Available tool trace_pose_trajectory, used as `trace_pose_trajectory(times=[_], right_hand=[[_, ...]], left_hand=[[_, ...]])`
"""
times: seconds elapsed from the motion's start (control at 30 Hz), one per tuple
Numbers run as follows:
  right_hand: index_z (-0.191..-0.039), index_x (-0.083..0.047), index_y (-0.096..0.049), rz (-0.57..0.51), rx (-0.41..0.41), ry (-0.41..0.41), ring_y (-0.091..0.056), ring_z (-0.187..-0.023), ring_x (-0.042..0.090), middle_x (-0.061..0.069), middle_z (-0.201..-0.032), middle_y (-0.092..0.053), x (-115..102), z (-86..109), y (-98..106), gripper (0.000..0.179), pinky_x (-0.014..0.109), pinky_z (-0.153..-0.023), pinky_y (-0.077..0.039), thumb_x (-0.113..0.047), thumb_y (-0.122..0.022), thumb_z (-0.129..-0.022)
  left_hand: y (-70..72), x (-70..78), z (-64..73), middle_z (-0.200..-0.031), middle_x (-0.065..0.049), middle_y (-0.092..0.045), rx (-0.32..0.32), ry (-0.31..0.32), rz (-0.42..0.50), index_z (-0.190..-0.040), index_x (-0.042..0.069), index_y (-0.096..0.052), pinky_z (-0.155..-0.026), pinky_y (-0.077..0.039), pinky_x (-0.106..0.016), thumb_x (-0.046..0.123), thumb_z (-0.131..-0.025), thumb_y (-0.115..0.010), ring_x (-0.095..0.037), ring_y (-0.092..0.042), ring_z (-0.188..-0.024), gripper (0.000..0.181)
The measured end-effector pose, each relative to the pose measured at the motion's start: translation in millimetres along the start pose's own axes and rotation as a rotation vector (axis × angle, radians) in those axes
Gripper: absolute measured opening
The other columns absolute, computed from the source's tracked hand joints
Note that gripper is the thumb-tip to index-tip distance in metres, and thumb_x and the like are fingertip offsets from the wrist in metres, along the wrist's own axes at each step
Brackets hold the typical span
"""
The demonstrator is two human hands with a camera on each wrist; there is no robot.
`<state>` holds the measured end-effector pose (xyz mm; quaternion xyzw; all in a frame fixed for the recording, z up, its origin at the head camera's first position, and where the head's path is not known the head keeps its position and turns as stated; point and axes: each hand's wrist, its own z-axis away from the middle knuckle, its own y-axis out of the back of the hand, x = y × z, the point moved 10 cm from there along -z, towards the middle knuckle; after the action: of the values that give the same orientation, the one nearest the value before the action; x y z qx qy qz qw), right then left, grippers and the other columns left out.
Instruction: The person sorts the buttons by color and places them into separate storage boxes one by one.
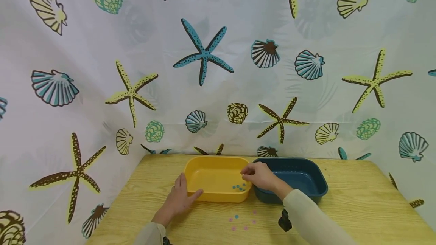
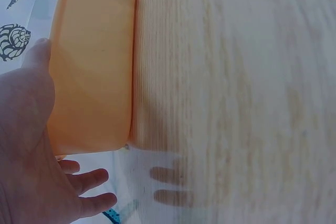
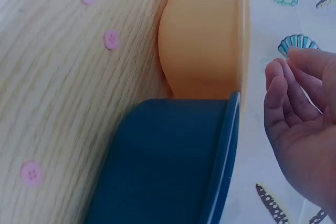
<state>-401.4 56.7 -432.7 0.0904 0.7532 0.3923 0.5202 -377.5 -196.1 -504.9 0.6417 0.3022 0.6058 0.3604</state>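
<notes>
A yellow bin [image 1: 218,197] stands at the back of the table, with several small blue buttons [image 1: 240,189] inside at its front right. My left hand [image 1: 178,198] rests against the bin's front left corner, thumb along the front and fingers spread past the left end. Over the bin's right end, above the rim, is my right hand [image 1: 260,176]. Its fingers [image 3: 276,85] are bent and the thumb and fingertips come close together; I cannot tell whether a button is between them. Several pink buttons [image 3: 111,40] and one blue button [image 1: 236,216] lie on the table before the bins.
A dark blue bin [image 1: 324,190] stands right beside the yellow one, under my right wrist. The wooden table [image 1: 361,199] runs back to a white curtain [image 1: 238,22] printed with shells and starfish, which also hangs along both sides.
</notes>
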Motion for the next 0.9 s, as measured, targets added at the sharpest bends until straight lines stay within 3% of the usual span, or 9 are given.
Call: trace_pose_trajectory(times=[0.37, 0.67, 0.9], right_hand=[[-0.102, -0.009, -0.069, -0.015, -0.053, 0.048, -0.059, -0.076, 0.010, -0.007, -0.086, -0.064, -11.1, 24.6, -5.5, 0.015, 0.026, -0.066, -0.050, -0.018, -0.063, -0.093], [-0.097, -0.012, -0.070, -0.049, -0.145, 0.111, -0.063, -0.075, 0.008, 0.001, -0.087, -0.070, -22.2, 39.5, -23.2, 0.009, 0.023, -0.066, -0.050, -0.017, -0.065, -0.091], [-0.099, -0.011, -0.071, -0.060, -0.238, 0.126, -0.061, -0.075, 0.003, -0.008, -0.085, -0.067, -19.9, 54.3, -39.3, 0.011, 0.021, -0.068, -0.051, -0.014, -0.067, -0.089]], left_hand=[[-0.7, 2.1, -2.0, -0.149, -0.035, -0.004, 0.002, -0.010, -0.018, -0.145, -0.013, 0.001, -0.104, -0.025, -0.057, 0.059, -0.090, -0.050, -0.051, -0.020, -0.133, 0.104], [1.4, -0.4, -1.4, -0.149, -0.036, -0.004, 0.000, -0.004, -0.021, -0.145, -0.014, 0.003, -0.103, -0.025, -0.059, 0.058, -0.091, -0.050, -0.053, -0.019, -0.132, 0.103], [-0.6, 1.8, -2.1, -0.149, -0.036, -0.003, -0.011, -0.003, -0.012, -0.145, -0.013, 0.004, -0.104, -0.024, -0.059, 0.058, -0.091, -0.050, -0.052, -0.018, -0.133, 0.104]])
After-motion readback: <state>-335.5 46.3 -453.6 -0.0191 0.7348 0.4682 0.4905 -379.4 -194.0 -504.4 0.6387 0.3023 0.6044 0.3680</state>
